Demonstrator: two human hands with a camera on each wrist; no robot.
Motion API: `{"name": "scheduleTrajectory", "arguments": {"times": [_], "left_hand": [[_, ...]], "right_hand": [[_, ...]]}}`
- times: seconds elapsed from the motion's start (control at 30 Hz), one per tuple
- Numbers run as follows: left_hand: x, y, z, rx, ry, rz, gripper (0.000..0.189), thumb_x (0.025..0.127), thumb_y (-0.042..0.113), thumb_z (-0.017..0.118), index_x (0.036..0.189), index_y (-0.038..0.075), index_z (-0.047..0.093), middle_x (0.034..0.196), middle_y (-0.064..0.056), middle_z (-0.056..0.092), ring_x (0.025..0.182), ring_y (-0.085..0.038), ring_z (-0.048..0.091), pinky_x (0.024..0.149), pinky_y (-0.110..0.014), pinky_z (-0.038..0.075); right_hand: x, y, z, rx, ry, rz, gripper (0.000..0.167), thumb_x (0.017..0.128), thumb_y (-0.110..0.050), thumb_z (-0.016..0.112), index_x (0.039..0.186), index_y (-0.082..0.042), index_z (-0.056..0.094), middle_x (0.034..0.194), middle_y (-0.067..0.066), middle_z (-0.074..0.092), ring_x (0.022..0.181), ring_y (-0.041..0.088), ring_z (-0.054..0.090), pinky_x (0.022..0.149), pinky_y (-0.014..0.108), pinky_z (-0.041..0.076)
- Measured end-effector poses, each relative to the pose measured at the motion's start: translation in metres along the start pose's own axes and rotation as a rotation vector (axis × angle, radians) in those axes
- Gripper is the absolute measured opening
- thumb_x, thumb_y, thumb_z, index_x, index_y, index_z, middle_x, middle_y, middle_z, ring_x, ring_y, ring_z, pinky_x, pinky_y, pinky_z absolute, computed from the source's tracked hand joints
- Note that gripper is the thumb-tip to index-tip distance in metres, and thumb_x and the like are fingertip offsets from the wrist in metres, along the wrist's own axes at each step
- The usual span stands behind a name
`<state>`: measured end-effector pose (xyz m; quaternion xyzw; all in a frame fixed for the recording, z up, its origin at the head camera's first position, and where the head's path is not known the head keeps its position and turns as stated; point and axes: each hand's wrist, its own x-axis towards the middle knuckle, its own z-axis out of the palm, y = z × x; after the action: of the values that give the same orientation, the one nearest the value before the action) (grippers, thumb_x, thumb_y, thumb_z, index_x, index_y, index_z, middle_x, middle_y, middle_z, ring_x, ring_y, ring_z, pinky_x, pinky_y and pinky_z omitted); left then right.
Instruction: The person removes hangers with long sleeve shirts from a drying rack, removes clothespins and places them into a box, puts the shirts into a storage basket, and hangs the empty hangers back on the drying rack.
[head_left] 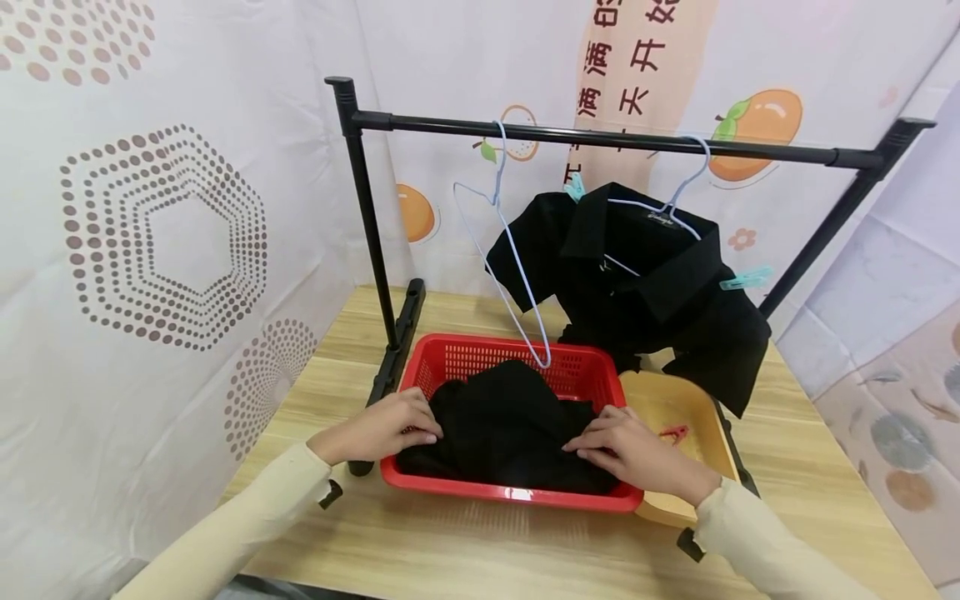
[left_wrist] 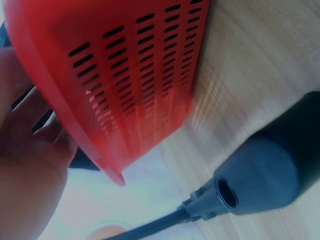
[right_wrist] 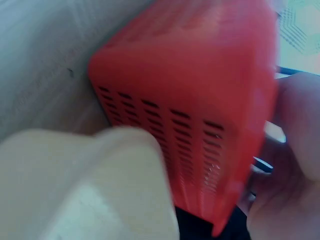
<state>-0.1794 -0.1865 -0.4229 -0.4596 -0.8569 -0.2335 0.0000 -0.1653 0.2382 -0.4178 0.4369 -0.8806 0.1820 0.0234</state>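
Note:
A bundle of black cloth [head_left: 502, 425] lies heaped in a red plastic basket [head_left: 517, 494]. My left hand [head_left: 390, 425] reaches over the basket's left side and pinches the cloth between thumb and fingers. At the right side, my right hand [head_left: 617, 446] pinches the cloth's other end. In the left wrist view, the left hand [left_wrist: 35, 130] shows beside the slotted basket wall [left_wrist: 135, 75]. The right wrist view has the right hand [right_wrist: 290, 150] at the basket's rim, partly cut off by the frame. Folds of cloth hide some fingertips.
A black rack's rail [head_left: 450, 127] spans above the basket. From it hang a bare blue hanger [head_left: 517, 250] and a black collared shirt [head_left: 637, 283] with teal clips [head_left: 746, 279]. A yellow tray [head_left: 712, 417] holding a red clip [head_left: 675, 433] stands right of the basket.

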Motion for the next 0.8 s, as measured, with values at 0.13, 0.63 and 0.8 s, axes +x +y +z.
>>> {"name": "scheduleTrajectory", "arguments": {"times": [0.13,0.63,0.8], "left_hand": [[-0.005,-0.002,-0.005,0.002,0.172,-0.031,0.011,0.091,0.014,0.08,0.102,0.014,0.082,0.098,0.009,0.074,0.096,-0.011,0.056,0.082,-0.031,0.051],[-0.025,-0.017,-0.005,-0.092,0.367,-0.453,0.017,0.096,0.02,0.075,0.084,0.016,0.065,0.071,0.01,0.057,0.064,-0.008,0.051,0.057,-0.026,0.045],[-0.031,-0.021,-0.004,-0.112,0.223,-0.512,0.034,0.103,0.033,0.066,0.074,0.017,0.059,0.06,0.008,0.052,0.055,-0.008,0.049,0.053,-0.026,0.041]], "right_hand": [[0.0,0.005,-0.015,0.032,0.07,0.008,0.025,0.093,-0.008,0.077,0.114,-0.021,0.079,0.104,-0.012,0.072,0.09,0.007,0.05,0.077,0.028,0.047],[-0.02,0.021,-0.077,-0.04,0.418,0.117,0.03,0.087,0.003,0.078,0.112,-0.015,0.078,0.094,-0.011,0.071,0.079,0.002,0.059,0.069,0.016,0.048],[-0.03,0.027,-0.091,-0.071,0.516,0.147,0.029,0.086,0.007,0.077,0.106,-0.014,0.079,0.087,-0.01,0.069,0.075,-0.002,0.056,0.068,0.012,0.045]]}}
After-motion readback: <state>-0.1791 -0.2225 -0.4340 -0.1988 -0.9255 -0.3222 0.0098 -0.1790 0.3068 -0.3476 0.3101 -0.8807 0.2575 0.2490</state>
